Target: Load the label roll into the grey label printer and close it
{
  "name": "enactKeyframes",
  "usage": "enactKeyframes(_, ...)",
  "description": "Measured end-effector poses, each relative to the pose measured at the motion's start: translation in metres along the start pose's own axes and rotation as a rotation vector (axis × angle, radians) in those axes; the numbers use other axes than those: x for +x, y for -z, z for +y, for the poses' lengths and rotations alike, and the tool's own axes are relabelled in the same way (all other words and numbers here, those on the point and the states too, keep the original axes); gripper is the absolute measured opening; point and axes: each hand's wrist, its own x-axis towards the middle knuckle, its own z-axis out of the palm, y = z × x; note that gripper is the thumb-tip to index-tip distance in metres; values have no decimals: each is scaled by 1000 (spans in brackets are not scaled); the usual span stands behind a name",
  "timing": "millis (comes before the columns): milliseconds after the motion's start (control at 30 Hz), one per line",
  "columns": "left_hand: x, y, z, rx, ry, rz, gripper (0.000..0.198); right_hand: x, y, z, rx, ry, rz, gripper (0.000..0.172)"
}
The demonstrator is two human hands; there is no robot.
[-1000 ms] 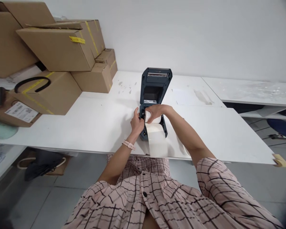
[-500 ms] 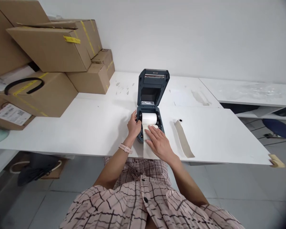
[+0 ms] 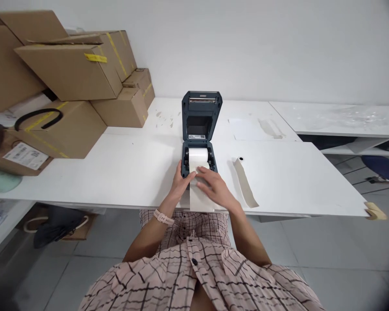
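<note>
A dark blue-grey label printer [image 3: 201,115] stands on the white table with its lid raised. Inside it lies a white label roll [image 3: 198,154], whose pale paper strip [image 3: 199,199] runs out over the front to the table's edge. My left hand [image 3: 180,183] grips the printer's front left corner, fingers along the outer side and thumb reaching over onto the strip. Spread fingers of my right hand [image 3: 215,186] lie flat on the strip, over the printer's front right part, which they partly hide. To the right, a small partly unrolled paper roll [image 3: 246,183] lies on the table.
Cardboard boxes [image 3: 71,73] are piled at the left end of the table [image 3: 142,168]. A white sheet [image 3: 244,128] lies behind the small roll. Tape-like beige padding [image 3: 375,211] covers the table's right front corner. A blue stool seat [image 3: 383,167] shows at the far right.
My left thumb has moved right, from the printer's inner left edge onto the paper strip. My right hand stays on the strip, with its fingers slightly shifted. The view has shifted a little.
</note>
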Motion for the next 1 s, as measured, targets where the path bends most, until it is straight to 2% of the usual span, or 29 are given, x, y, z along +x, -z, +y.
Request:
enactKeyframes(33,-3,0,0,-4,18,-7,104,6,11,5,95,-30,39,41)
enactKeyframes(100,-6,1,-1,-1,32,-13,109,30,39,20,231,-89,207,43)
enactKeyframes(167,-6,1,-2,6,28,-4,110,71,69,40,277,-103,402,60)
enactKeyframes(200,-6,1,-3,9,28,3,111,97,82,49,311,-109,439,72)
enactKeyframes(267,-6,2,-3,10,36,13,114,154,104,66,367,-120,415,87)
enactKeyframes(333,-5,3,-4,11,27,14,115,205,115,75,436,-125,313,87)
enactKeyframes(400,-4,3,-6,7,3,11,115,238,117,75,506,-120,202,90)
enactKeyframes(433,-4,3,-7,1,-14,14,113,245,116,72,522,-110,175,92)
enactKeyframes(467,-5,2,-8,-7,-31,22,111,245,114,68,523,-94,172,93)
enactKeyframes(533,-8,0,-11,-16,-60,45,104,225,108,54,488,-50,234,90)
enactKeyframes(667,-19,-5,-17,-7,-109,38,95,137,86,20,345,31,372,72)
enactKeyframes(767,-27,-3,-24,-24,-119,-8,106,68,54,5,197,26,379,53)
enactKeyframes(833,-30,2,-25,-54,-106,-20,112,34,27,6,121,-29,364,45)
enactKeyframes(900,-30,8,-22,-72,-79,7,108,12,1,15,159,-156,382,53)
enactKeyframes(1000,-20,13,-10,-49,-51,68,97,-2,-27,33,437,-374,410,77)
